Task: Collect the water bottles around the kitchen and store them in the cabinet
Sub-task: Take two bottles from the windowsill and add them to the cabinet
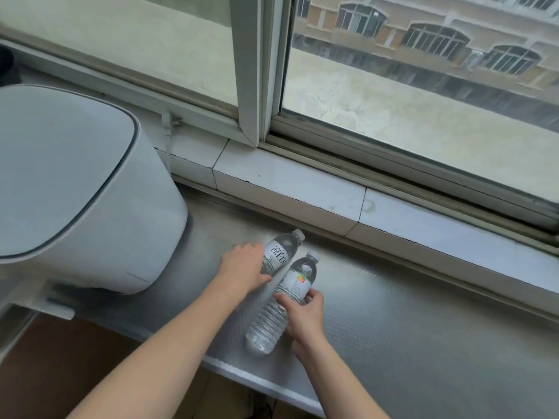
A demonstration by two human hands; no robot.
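Observation:
Two clear plastic water bottles with white labels and white caps are over the silver textured counter [408, 343] below the window. My left hand [243, 267] grips the farther bottle [281, 247] around its body, with the cap pointing toward the window. My right hand [302, 313] grips the nearer bottle [284, 300] around its middle. This bottle is tilted, its base toward me near the counter's front edge. The two bottles lie side by side and nearly touch.
A large white rounded appliance [75, 192] stands on the counter at the left, close to my left hand. A white tiled sill [302, 189] and sliding window frame [251, 71] run behind the bottles. Brown floor [60, 373] shows below the counter's edge.

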